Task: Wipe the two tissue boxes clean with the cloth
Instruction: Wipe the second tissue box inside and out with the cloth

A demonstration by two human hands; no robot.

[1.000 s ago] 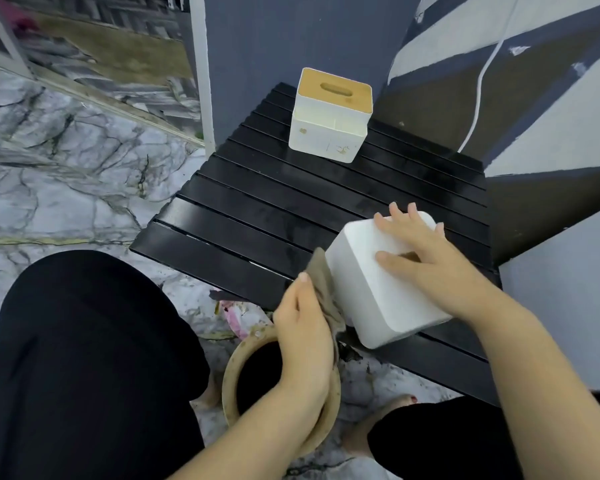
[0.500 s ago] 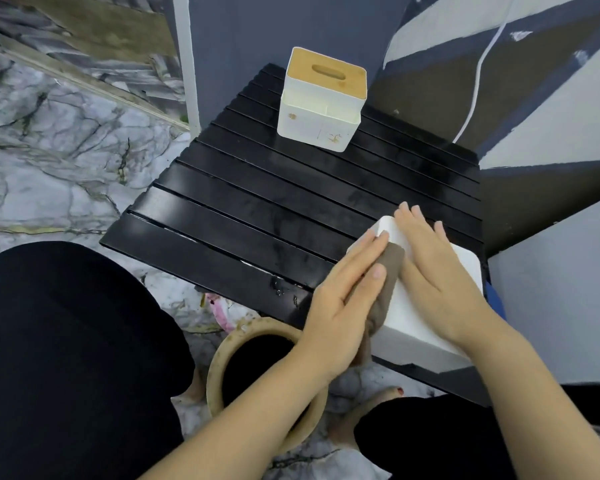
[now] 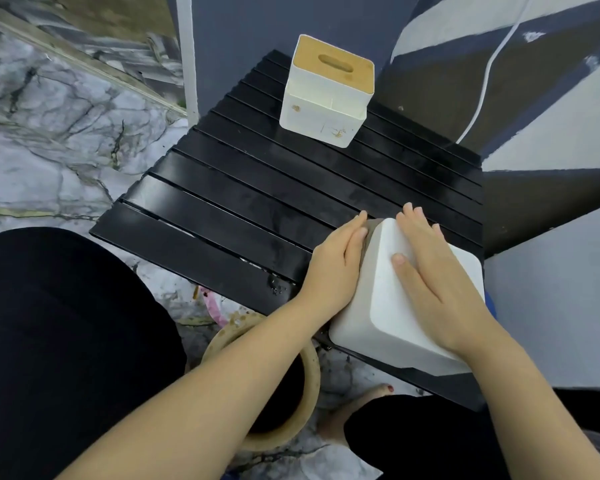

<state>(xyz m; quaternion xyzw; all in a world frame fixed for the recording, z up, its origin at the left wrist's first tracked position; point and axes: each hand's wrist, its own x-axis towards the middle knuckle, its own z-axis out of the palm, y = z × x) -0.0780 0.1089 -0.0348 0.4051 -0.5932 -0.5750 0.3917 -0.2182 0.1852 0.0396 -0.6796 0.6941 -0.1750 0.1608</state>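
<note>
While flat right fingers (image 3: pixel 413 233) steady the box (image 3: pixel 388 306), straight left fingers (image 3: pixel 355 233) press cloth (image 3: pixel 369 230).

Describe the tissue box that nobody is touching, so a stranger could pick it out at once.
Find the black slatted table. At its far end, near the dark wall, stands a white square tissue box with a light wooden slotted lid. The plain white tissue box at the near edge shows no wooden lid and has both hands on it.

Near box (image 3: pixel 395 306) on table (image 3: pixel 222 216) front right edge; far box (image 3: pixel 326 95) at back. Cloth (image 3: pixel 369 233) against near box's left side. Pot (image 3: pixel 291 393) on floor below table front.
</note>
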